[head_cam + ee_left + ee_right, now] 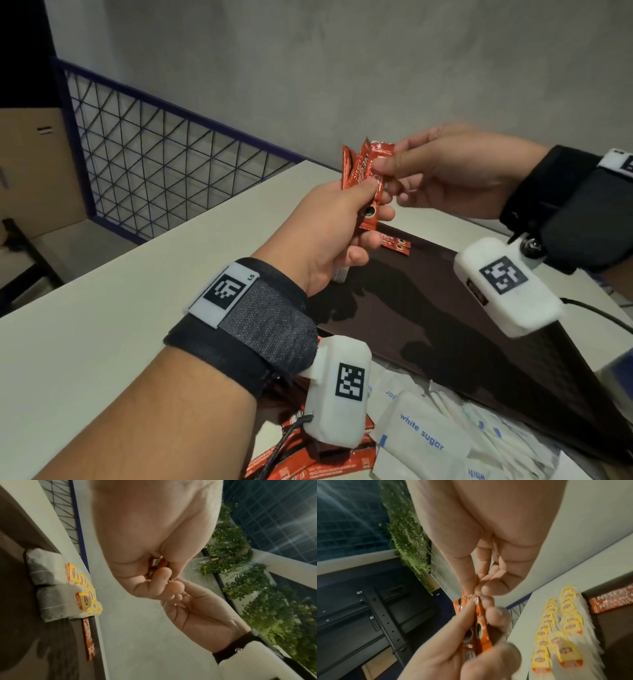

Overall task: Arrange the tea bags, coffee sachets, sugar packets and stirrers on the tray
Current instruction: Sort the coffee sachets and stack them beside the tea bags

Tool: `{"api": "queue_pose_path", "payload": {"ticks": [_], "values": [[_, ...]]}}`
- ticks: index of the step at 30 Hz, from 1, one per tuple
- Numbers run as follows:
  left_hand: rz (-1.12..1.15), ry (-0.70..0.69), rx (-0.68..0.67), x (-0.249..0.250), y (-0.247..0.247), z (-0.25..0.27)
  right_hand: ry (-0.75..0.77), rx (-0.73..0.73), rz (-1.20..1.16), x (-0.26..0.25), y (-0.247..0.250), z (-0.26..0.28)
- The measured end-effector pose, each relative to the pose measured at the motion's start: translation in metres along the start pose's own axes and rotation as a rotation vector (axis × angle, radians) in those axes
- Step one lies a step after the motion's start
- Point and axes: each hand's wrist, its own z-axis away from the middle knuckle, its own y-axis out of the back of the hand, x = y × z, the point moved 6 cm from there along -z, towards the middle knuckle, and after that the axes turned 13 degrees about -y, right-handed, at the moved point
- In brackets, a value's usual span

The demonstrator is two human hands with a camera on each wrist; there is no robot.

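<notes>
My left hand point(368, 200) grips a small bunch of red coffee sachets point(359, 168) upright above the far end of the dark brown tray point(462, 342). My right hand point(385, 171) pinches the top of one sachet in that bunch between thumb and forefinger. The right wrist view shows the pinch point(478, 595) on the sachets point(481, 627) close up. Two more coffee sachets point(395, 244) lie on the tray's far edge. Tea bags point(51, 588) with yellow tags sit in rows on the tray beside them. I see no stirrers.
White sugar packets point(424, 435) and loose red sachets point(274, 462) lie on the pale table point(102, 308) near me, in front of the tray. A wire-mesh railing point(154, 164) runs behind the table. A black cable point(599, 311) crosses at right.
</notes>
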Motion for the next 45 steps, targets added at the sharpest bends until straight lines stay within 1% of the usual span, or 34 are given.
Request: {"api": "queue_pose_path", "payload": {"ticks": [2, 3, 5, 7, 9, 10, 11, 14, 16, 17, 19, 21, 22, 26, 29, 35, 39, 45], "values": [[0.029, -0.013, 0.023, 0.002, 0.002, 0.000, -0.017, -0.062, 0.027, 0.005, -0.009, 0.000], [0.037, -0.013, 0.030, 0.003, 0.002, 0.000, -0.012, -0.061, 0.035, 0.006, -0.010, -0.001], [0.036, 0.000, 0.044, 0.003, 0.004, 0.001, 0.022, -0.013, 0.013, 0.003, -0.004, -0.003], [0.025, 0.014, 0.066, 0.004, 0.006, 0.001, 0.031, 0.062, -0.073, -0.001, 0.012, -0.012], [0.014, 0.019, 0.099, 0.003, 0.009, 0.000, -0.032, 0.140, -0.134, 0.004, 0.031, -0.022], [0.010, 0.016, 0.115, 0.002, 0.012, -0.001, -0.077, 0.172, -0.099, 0.011, 0.038, -0.028], [0.009, 0.009, 0.129, 0.001, 0.014, -0.002, -0.131, 0.194, -0.008, 0.020, 0.044, -0.035], [0.016, -0.011, 0.156, 0.001, 0.018, -0.007, -0.286, 0.213, 0.441, 0.062, 0.051, -0.054], [0.043, -0.004, 0.166, 0.002, 0.019, -0.008, -0.359, 0.197, 0.611, 0.086, 0.051, -0.066], [0.066, 0.007, 0.173, 0.002, 0.019, -0.008, -0.358, 0.194, 0.673, 0.093, 0.051, -0.072], [0.119, 0.032, 0.195, 0.002, 0.020, -0.008, -0.304, 0.201, 0.849, 0.097, 0.047, -0.085], [0.158, 0.054, 0.216, 0.001, 0.022, -0.008, -0.245, 0.255, 0.996, 0.097, 0.044, -0.093], [0.166, 0.064, 0.226, 0.000, 0.023, -0.008, -0.226, 0.284, 1.025, 0.097, 0.042, -0.097], [0.171, 0.084, 0.259, -0.001, 0.027, -0.009, -0.158, 0.347, 1.077, 0.099, 0.035, -0.113], [0.202, 0.094, 0.254, 0.001, 0.028, -0.009, -0.089, 0.389, 1.132, 0.096, 0.033, -0.121], [0.248, 0.107, 0.208, 0.004, 0.022, -0.007, -0.073, 0.449, 1.176, 0.098, 0.037, -0.131], [0.248, 0.109, 0.187, 0.004, 0.019, -0.006, -0.063, 0.458, 1.215, 0.099, 0.037, -0.134], [0.269, 0.121, 0.169, 0.006, 0.018, -0.006, -0.031, 0.488, 1.168, 0.095, 0.042, -0.132]]}}
